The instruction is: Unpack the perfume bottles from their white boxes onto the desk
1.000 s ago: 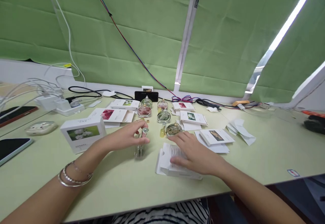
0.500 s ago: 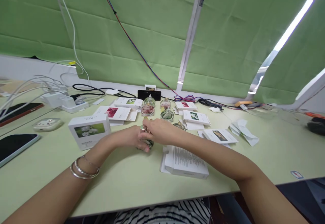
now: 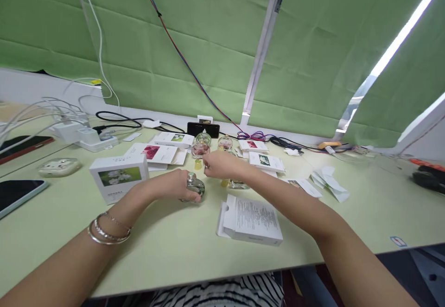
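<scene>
My left hand [image 3: 176, 185] is closed around the side of a clear glass perfume bottle [image 3: 196, 185] with a greenish tint, upright on the table. Just beyond it to the right, my right hand [image 3: 220, 164] has its fingers curled together, and whatever they may hold is hidden. A small yellow cap [image 3: 198, 164] stands to the left of those fingers. Another yellow cap [image 3: 225, 182] and a glass bottle [image 3: 239, 184] are partly covered by my right forearm. Behind are a pink bottle [image 3: 200, 150], a green bottle [image 3: 203, 137] and another pinkish bottle [image 3: 225, 143].
A white box with a flower picture [image 3: 118, 177] stands at left. An opened white box [image 3: 255, 219] lies in front, with flatter boxes [image 3: 266, 161] behind. Crumpled paper [image 3: 330, 182] is at right. Phones [image 3: 21, 195], a power strip [image 3: 97, 142] and cables [image 3: 285, 142] lie around.
My right hand has come off the bottle in my left hand and moved slightly right and away. The bottle's top now shows. My left hand keeps its hold, shifted a little left.
</scene>
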A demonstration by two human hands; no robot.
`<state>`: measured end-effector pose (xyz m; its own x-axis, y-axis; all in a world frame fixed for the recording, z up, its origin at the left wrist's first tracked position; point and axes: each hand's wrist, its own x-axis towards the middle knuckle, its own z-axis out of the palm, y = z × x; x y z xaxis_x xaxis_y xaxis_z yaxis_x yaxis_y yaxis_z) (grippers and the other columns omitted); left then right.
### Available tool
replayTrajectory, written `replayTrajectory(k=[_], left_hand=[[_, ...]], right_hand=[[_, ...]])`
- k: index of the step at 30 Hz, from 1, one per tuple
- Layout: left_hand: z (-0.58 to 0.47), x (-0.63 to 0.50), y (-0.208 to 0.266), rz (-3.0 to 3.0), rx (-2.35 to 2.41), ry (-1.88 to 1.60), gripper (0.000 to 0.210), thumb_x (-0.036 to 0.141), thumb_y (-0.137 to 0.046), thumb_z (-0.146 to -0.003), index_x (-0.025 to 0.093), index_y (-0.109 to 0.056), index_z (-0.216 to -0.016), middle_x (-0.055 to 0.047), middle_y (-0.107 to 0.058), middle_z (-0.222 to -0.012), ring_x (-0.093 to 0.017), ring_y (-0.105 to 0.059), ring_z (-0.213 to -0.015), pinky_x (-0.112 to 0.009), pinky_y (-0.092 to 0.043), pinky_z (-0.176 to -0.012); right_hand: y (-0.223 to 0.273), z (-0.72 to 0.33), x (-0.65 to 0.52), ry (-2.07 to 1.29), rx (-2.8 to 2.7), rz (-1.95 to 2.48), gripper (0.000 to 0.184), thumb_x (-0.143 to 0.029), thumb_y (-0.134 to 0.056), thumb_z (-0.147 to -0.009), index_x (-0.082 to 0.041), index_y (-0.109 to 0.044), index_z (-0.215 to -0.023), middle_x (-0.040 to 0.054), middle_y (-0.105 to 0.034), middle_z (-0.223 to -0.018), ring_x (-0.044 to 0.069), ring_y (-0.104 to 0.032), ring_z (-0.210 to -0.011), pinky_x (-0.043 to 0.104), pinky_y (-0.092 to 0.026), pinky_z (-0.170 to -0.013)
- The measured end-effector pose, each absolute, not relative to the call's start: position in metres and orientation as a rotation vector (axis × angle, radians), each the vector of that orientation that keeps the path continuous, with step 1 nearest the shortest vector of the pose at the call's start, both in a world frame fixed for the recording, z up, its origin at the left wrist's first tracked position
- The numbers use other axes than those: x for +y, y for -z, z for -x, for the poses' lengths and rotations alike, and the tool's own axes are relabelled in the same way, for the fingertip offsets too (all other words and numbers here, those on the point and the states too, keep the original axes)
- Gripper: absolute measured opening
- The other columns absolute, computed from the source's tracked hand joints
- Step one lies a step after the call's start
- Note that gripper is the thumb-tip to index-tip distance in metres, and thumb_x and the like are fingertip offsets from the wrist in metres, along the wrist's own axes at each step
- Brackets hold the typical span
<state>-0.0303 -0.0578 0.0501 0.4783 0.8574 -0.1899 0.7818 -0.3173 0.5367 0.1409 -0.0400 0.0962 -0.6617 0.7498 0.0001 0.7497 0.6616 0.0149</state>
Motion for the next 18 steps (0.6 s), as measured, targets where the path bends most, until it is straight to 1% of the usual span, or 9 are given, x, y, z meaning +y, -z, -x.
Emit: replayTrajectory(k=[3, 5, 7, 9, 11, 13, 14, 16, 18], left_hand=[[0.033, -0.056, -0.049, -2.175, 1.344, -0.171, 0.027, 0.048, -0.068, -0.059, 0.022, -0.063, -0.066, 0.000, -0.060, -0.058, -0.017, -0.050, -0.054, -0.026, -0.030, -0.048], [0.032, -0.056, -0.048, -2.175, 1.365, -0.160, 0.028, 0.049, -0.067, -0.059, 0.022, -0.063, -0.067, 0.000, -0.059, -0.059, -0.017, -0.050, -0.054, -0.026, -0.029, -0.048], [0.031, -0.056, -0.048, -2.179, 1.394, -0.133, 0.029, 0.050, -0.066, -0.060, 0.021, -0.062, -0.067, 0.000, -0.059, -0.059, -0.017, -0.050, -0.054, -0.026, -0.029, -0.049], [0.030, -0.057, -0.048, -2.187, 1.423, -0.092, 0.031, 0.051, -0.064, -0.061, 0.021, -0.062, -0.066, 0.000, -0.058, -0.059, -0.017, -0.050, -0.055, -0.026, -0.030, -0.050], [0.030, -0.056, -0.048, -2.192, 1.439, -0.096, 0.033, 0.052, -0.065, -0.059, 0.020, -0.062, -0.067, -0.001, -0.058, -0.060, -0.018, -0.051, -0.058, -0.026, -0.032, -0.052], [0.032, -0.055, -0.046, -2.193, 1.427, -0.167, 0.033, 0.052, -0.066, -0.058, 0.020, -0.062, -0.068, -0.001, -0.059, -0.064, -0.019, -0.053, -0.063, -0.026, -0.035, -0.055], [0.033, -0.055, -0.045, -2.193, 1.404, -0.206, 0.033, 0.051, -0.067, -0.057, 0.020, -0.063, -0.068, -0.002, -0.061, -0.067, -0.020, -0.054, -0.066, -0.026, -0.037, -0.057], [0.035, -0.052, -0.044, -2.188, 1.353, -0.254, 0.032, 0.049, -0.068, -0.056, 0.021, -0.063, -0.070, -0.003, -0.063, -0.073, -0.021, -0.056, -0.072, -0.026, -0.040, -0.061], [0.037, -0.051, -0.042, -2.170, 1.351, -0.261, 0.035, 0.049, -0.069, -0.054, 0.020, -0.064, -0.073, -0.003, -0.064, -0.077, -0.022, -0.057, -0.076, -0.027, -0.042, -0.065]], right_hand=[[-0.065, -0.132, -0.023, -0.012, 2.735, -1.257, 0.021, -0.018, -0.055, -0.076, -0.013, -0.061, -0.096, 0.0160, -0.066, -0.098, 0.027, -0.063, -0.087, 0.031, -0.046, -0.061], [-0.056, -0.128, -0.017, -0.009, 2.729, -1.236, 0.022, -0.020, -0.059, -0.075, -0.012, -0.061, -0.095, 0.0168, -0.066, -0.098, 0.029, -0.063, -0.088, 0.032, -0.047, -0.061], [-0.060, -0.128, -0.015, -0.005, 2.723, -1.237, 0.023, -0.026, -0.060, -0.077, -0.011, -0.062, -0.094, 0.0171, -0.066, -0.098, 0.029, -0.063, -0.088, 0.032, -0.047, -0.062], [-0.073, -0.130, -0.019, -0.011, 2.772, -1.252, 0.026, -0.033, -0.055, -0.084, -0.012, -0.060, -0.097, 0.0160, -0.066, -0.101, 0.027, -0.062, -0.091, 0.032, -0.046, -0.065], [-0.089, -0.130, -0.027, 0.049, 2.923, -1.198, 0.028, -0.036, -0.046, -0.090, -0.014, -0.057, -0.101, 0.0121, -0.066, -0.102, 0.022, -0.061, -0.091, 0.030, -0.044, -0.068], [-0.100, -0.128, -0.036, 0.177, 3.059, -1.035, 0.027, -0.038, -0.047, -0.090, -0.015, -0.056, -0.102, 0.0074, -0.066, -0.098, 0.018, -0.060, -0.085, 0.027, -0.042, -0.068], [-0.103, -0.127, -0.040, 0.220, 3.089, -0.952, 0.026, -0.037, -0.052, -0.088, -0.015, -0.056, -0.102, 0.0059, -0.067, -0.095, 0.017, -0.059, -0.082, 0.026, -0.041, -0.066], [-0.103, -0.122, -0.047, 0.214, 3.090, -0.867, 0.020, -0.028, -0.058, -0.083, -0.015, -0.058, -0.098, 0.0048, -0.067, -0.089, 0.017, -0.058, -0.078, 0.025, -0.038, -0.063], [-0.099, -0.117, -0.050, 0.153, 3.104, -0.865, 0.012, -0.019, -0.056, -0.081, -0.014, -0.061, -0.091, 0.0049, -0.066, -0.083, 0.016, -0.057, -0.075, 0.024, -0.037, -0.061]])
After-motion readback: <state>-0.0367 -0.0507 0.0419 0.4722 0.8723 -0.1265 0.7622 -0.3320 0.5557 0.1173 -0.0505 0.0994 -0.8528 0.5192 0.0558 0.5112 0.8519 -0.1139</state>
